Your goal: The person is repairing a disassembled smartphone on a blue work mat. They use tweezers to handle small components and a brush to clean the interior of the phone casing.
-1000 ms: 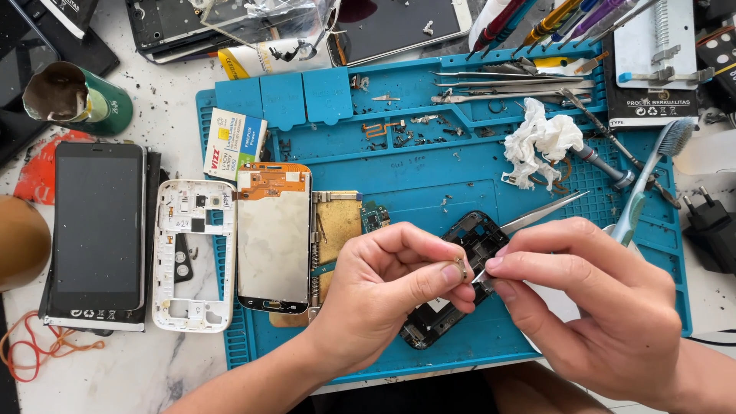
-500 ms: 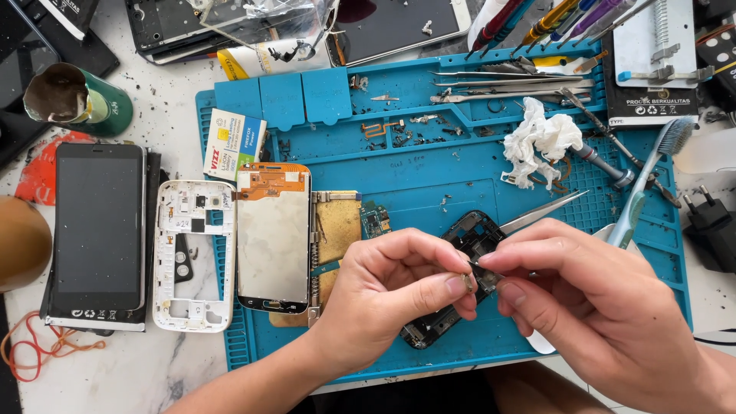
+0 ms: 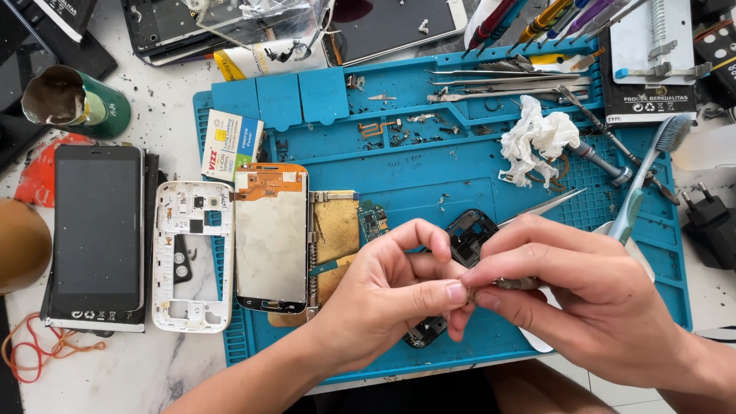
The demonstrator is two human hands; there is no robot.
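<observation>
Both hands pinch together now: left hand [image 3: 391, 295] and right hand [image 3: 590, 295] grip a tiny part, mostly hidden, covering more of the black phone frame [image 3: 471, 234] beneath.

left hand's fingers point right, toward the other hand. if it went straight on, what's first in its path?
The left hand would meet the right hand at once: their fingertips already pinch together over the black phone frame. Depth unclear, but they look touching.

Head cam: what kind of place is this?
Likely a phone repair bench. A blue repair mat holds small parts and tweezers, opened phones lie beside it, and screwdrivers sit at the top. Both hands pinch a tiny part.
</observation>
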